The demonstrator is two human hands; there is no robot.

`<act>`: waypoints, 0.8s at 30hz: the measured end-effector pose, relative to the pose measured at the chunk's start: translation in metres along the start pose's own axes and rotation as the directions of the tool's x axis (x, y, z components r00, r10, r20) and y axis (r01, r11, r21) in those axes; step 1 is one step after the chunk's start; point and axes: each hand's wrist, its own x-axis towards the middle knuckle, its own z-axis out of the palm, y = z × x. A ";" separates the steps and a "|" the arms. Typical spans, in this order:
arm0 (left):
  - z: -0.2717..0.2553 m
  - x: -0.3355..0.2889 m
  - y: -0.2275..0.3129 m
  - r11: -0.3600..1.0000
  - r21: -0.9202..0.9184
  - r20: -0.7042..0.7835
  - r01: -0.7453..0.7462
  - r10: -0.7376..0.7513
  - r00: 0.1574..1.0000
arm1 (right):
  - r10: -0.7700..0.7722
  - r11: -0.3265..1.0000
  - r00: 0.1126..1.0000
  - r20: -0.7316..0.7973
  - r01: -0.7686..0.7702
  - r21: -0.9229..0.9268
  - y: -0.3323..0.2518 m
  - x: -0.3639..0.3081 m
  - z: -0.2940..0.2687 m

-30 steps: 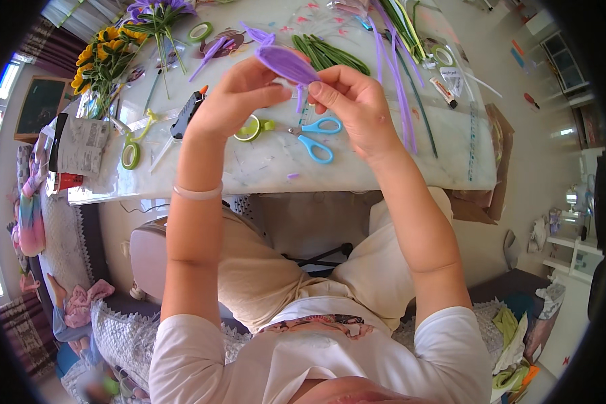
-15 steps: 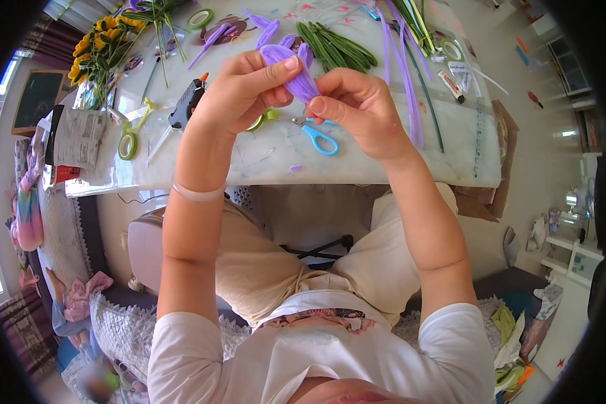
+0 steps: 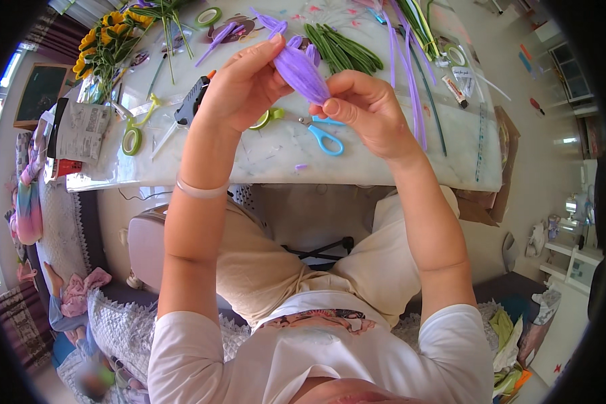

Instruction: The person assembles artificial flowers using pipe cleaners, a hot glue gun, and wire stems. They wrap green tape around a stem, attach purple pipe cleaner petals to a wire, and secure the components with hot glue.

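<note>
Above the table I hold a purple fuzzy pipe-cleaner petal bundle, wide in the middle and narrowing at the lower end. My right hand pinches that narrow end between thumb and fingers. My left hand is closed at the upper left edge of the bundle, its thumb upright along the side and its other fingers partly hidden. Behind the bundle lie more purple pipe-cleaner pieces. Green pipe-cleaner stems are heaped just beyond my right hand. Blue-handled scissors lie below the hands.
A black glue gun and a green tape roll lie left of my left arm. Yellow sunflowers stand at the far left. Long purple strips and a small tube are on the right. The table's front edge crosses below my hands.
The petal bundle has turned so that more of its side shows. My left thumb has moved from its front face to its upper left edge; my right hand still pinches the lower end.
</note>
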 end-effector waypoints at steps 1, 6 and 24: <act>0.001 0.000 0.000 1.000 0.015 -0.029 -0.010 0.010 1.000 | 0.010 1.000 1.000 -0.001 -0.010 -0.003 0.000 0.000 0.000; -0.020 0.010 -0.010 0.994 -0.107 0.099 0.018 -0.007 0.995 | 0.001 0.999 1.000 0.018 -0.001 -0.032 0.002 0.002 -0.004; -0.007 0.003 -0.016 0.970 0.242 -0.070 0.016 0.001 0.998 | 0.093 0.978 0.991 -0.098 -0.110 -0.176 0.002 0.002 -0.001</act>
